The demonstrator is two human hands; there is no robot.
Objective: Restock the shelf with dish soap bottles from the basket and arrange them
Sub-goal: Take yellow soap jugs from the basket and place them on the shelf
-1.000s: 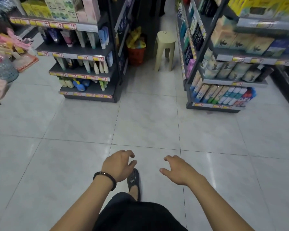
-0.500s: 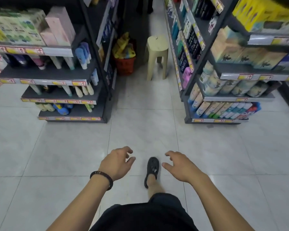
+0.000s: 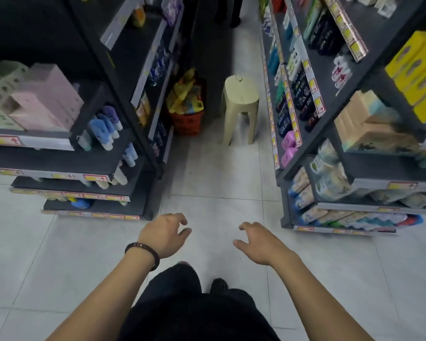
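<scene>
The left hand point(image 3: 164, 233) and the right hand point(image 3: 261, 244) hang in front of the body above the floor point(image 3: 214, 173), and neither holds anything. The left one, with a dark bracelet point(image 3: 143, 254) on the wrist, has its fingers loosely curled. The right one is also relaxed, with the fingers slightly bent and spread. The red basket point(image 3: 187, 120) stands on the floor farther down the aisle, at the foot of the left shelf point(image 3: 103, 158), well apart from both hands. It is full of yellow and other coloured packs point(image 3: 182, 94), too blurred to read. Just beside it, on the right, stands a pale stool point(image 3: 241, 104). The right shelf point(image 3: 374, 168) carries bottles and boxes.
</scene>
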